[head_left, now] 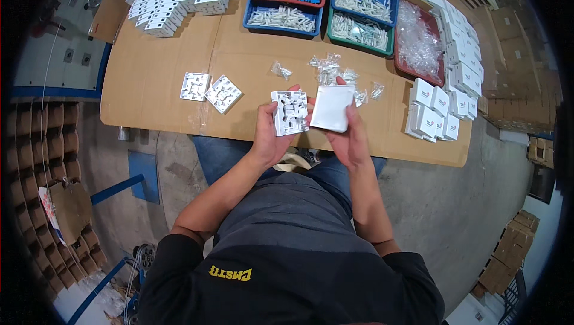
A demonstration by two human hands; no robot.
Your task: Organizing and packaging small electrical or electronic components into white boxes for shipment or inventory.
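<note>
My left hand [267, 136] grips a white square plastic housing [290, 113] by its left side and lower edge; its upper face shows dark and metallic details. My right hand [351, 139] is closed on a plain white square plate [332, 108], with the thumb along its right edge. The two pieces are held side by side above the table's near edge. Left of them, a similar housing [195, 87] and a second one, a tilted housing [224, 94], lie on the cardboard. Several small clear bags of hardware [329, 69] lie beyond the plate, with a single bag [280, 71] further left.
Along the far side stand a red tray [287, 1] of blue parts, a blue tray [281, 32] and a green tray [359, 48] of white plugs, and a dark red tray [421, 75] of clear bags. White boxes [439, 101] are stacked right; rows of white units [179, 2] stand far left.
</note>
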